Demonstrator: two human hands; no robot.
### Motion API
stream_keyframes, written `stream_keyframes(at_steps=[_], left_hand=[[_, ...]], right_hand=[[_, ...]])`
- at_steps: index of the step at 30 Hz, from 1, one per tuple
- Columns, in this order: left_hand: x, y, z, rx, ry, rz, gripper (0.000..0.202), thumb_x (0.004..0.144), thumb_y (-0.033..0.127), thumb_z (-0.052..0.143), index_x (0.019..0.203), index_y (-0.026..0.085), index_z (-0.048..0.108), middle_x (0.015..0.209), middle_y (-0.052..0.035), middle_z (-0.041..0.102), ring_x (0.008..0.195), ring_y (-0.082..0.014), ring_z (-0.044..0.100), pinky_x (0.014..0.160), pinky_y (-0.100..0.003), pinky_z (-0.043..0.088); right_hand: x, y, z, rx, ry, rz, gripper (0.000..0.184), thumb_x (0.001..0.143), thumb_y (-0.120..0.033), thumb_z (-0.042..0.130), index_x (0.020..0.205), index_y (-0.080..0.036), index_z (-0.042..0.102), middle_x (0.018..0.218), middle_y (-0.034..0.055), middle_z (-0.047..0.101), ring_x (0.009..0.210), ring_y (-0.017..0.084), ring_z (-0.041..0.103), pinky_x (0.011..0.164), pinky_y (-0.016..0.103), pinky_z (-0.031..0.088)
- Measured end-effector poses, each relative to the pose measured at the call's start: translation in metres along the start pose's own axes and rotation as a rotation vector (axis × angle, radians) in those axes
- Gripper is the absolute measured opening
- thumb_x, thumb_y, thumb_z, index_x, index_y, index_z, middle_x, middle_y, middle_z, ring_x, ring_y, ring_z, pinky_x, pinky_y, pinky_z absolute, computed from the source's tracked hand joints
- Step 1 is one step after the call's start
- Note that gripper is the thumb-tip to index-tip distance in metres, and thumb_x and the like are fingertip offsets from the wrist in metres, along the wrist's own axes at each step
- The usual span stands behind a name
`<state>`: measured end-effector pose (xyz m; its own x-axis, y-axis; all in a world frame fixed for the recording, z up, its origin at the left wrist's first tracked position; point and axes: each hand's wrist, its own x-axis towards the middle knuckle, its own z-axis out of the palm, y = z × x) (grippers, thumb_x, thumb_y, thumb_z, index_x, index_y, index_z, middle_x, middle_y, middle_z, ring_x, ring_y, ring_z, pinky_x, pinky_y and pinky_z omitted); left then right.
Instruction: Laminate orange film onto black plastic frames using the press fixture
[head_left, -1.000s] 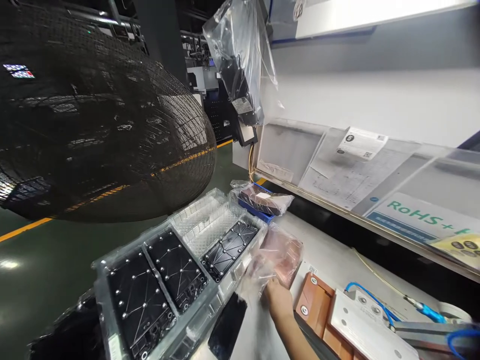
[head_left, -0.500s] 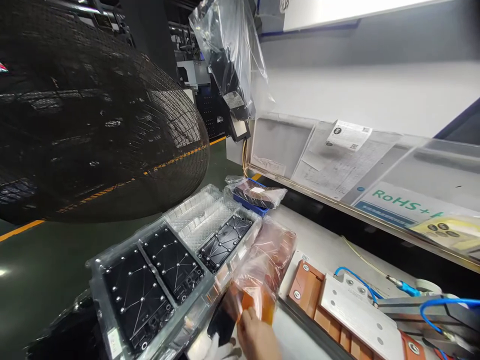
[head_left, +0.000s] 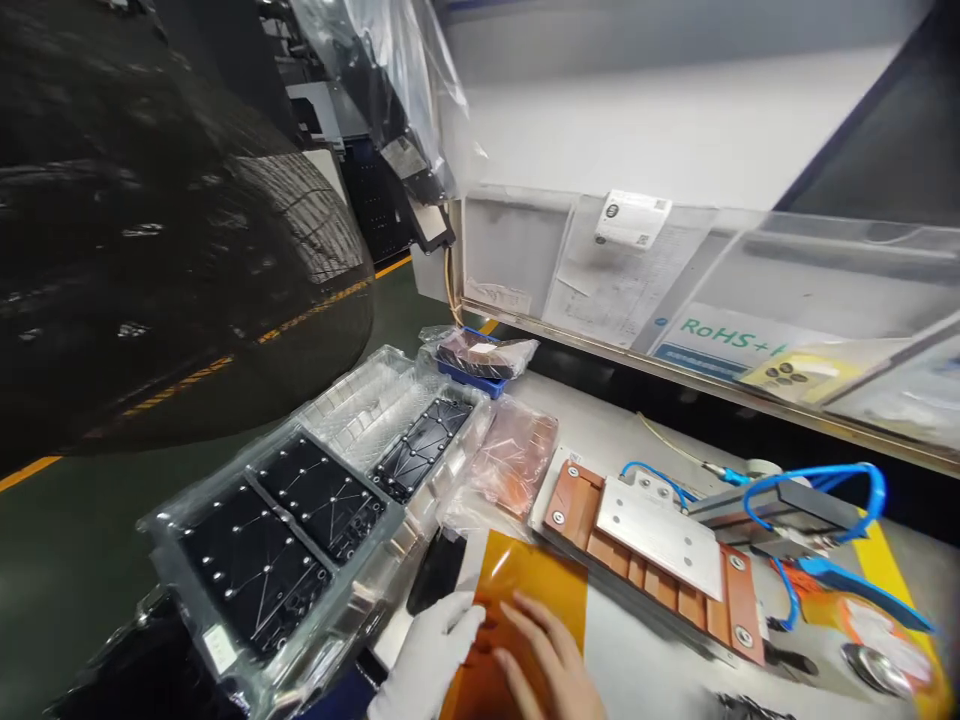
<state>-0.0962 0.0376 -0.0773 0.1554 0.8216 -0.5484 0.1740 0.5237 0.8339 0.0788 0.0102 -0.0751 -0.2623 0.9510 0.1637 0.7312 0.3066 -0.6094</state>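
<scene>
An amber polyimide film sheet lies at the front of the white bench. My left hand, in a white glove, grips its left edge. My right hand, bare, rests on the lower part of the sheet with its fingers spread. Just above the sheet lies a clear plastic bag with copper-coloured contents. To the right stands a copper-and-aluminium plate fixture. The lower edge of the sheet is hidden behind my hands and the bottom of the picture.
Black perforated plates sit in a clear plastic tray to the left, beside a black slab. A blue crate stands behind. Blue tubing lies at the right. A large black mesh dome fills the upper left.
The amber sheet has come out beside the clear bag and now lies flatter on the bench. My gloved left hand has come into view. The view has swung left and down.
</scene>
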Motion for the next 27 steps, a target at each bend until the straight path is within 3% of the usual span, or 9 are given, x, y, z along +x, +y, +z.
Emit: stream_keyframes(at_steps=[4,6,8,11,16,19,22,24,27], left_hand=[[-0.011,0.031,0.018,0.487,0.067,0.534,0.033,0.092,0.035,0.039,0.097,0.024,0.069,0.087,-0.0052,0.074,0.078,-0.0184,0.069,0.072,-0.027,0.056],[-0.014,0.039,0.025,0.670,0.116,0.795,0.032,0.094,0.032,0.038,0.100,0.025,0.068,0.089,-0.0054,0.074,0.079,-0.0194,0.070,0.071,-0.027,0.056],[-0.015,0.044,0.034,0.751,0.130,0.920,0.030,0.095,0.032,0.039,0.099,0.024,0.068,0.086,-0.0056,0.074,0.076,-0.0191,0.070,0.068,-0.027,0.057],[-0.017,0.046,0.049,0.731,0.056,0.873,0.026,0.094,0.033,0.043,0.099,0.025,0.067,0.084,-0.0057,0.073,0.073,-0.0177,0.070,0.066,-0.025,0.056],[-0.017,0.043,0.066,0.689,-0.060,0.771,0.023,0.094,0.037,0.046,0.096,0.027,0.066,0.085,-0.0041,0.072,0.075,-0.0168,0.069,0.067,-0.024,0.054],[-0.016,0.044,0.070,0.650,-0.114,0.737,0.024,0.094,0.040,0.047,0.096,0.026,0.066,0.084,-0.0029,0.072,0.075,-0.0154,0.068,0.066,-0.021,0.053],[-0.016,0.048,0.074,0.637,-0.175,0.721,0.028,0.094,0.043,0.045,0.090,0.024,0.066,0.080,-0.0017,0.071,0.071,-0.0138,0.066,0.065,-0.020,0.051],[-0.018,0.051,0.075,0.641,-0.155,0.741,0.029,0.094,0.044,0.046,0.084,0.024,0.064,0.073,0.0003,0.068,0.065,-0.0122,0.064,0.062,-0.020,0.049],[-0.016,0.056,0.073,0.714,-0.048,0.805,0.032,0.095,0.042,0.044,0.076,0.023,0.060,0.064,0.0028,0.063,0.056,-0.0103,0.059,0.057,-0.020,0.044]], right_hand=[[0.019,-0.001,-0.040,-0.084,0.196,-0.071,0.037,0.088,-0.032,0.060,0.124,-0.030,0.058,0.116,0.0081,0.068,0.103,0.024,0.066,0.082,0.036,0.059],[0.015,-0.006,-0.054,-0.061,0.257,-0.094,0.031,0.086,-0.028,0.064,0.117,-0.030,0.062,0.110,0.0048,0.072,0.097,0.021,0.068,0.080,0.032,0.059],[0.006,-0.011,-0.060,0.031,0.327,-0.047,0.022,0.087,-0.024,0.062,0.108,-0.028,0.065,0.105,0.0030,0.074,0.094,0.019,0.069,0.082,0.028,0.057],[-0.010,-0.015,-0.060,0.257,0.421,0.176,0.013,0.090,-0.027,0.056,0.097,-0.024,0.066,0.092,0.0032,0.075,0.084,0.017,0.071,0.079,0.024,0.055],[-0.024,-0.012,-0.072,0.650,0.432,0.518,0.029,0.082,-0.050,0.062,0.080,-0.022,0.067,0.073,0.0039,0.072,0.070,0.018,0.068,0.068,0.023,0.055],[-0.030,-0.004,-0.088,0.844,0.335,0.570,0.032,0.080,-0.052,0.065,0.088,-0.021,0.066,0.086,0.0075,0.075,0.084,0.022,0.070,0.078,0.029,0.056],[-0.036,0.008,-0.097,0.885,0.210,0.533,0.031,0.085,-0.050,0.060,0.088,-0.020,0.067,0.094,0.0101,0.074,0.094,0.024,0.068,0.085,0.033,0.054],[-0.038,0.016,-0.097,0.875,0.295,0.522,0.030,0.085,-0.049,0.060,0.082,-0.020,0.068,0.093,0.0092,0.072,0.096,0.024,0.066,0.087,0.033,0.053],[-0.039,0.030,-0.092,1.022,0.587,0.663,0.033,0.076,-0.054,0.069,0.084,-0.021,0.068,0.092,0.0058,0.072,0.093,0.022,0.066,0.085,0.030,0.055]])
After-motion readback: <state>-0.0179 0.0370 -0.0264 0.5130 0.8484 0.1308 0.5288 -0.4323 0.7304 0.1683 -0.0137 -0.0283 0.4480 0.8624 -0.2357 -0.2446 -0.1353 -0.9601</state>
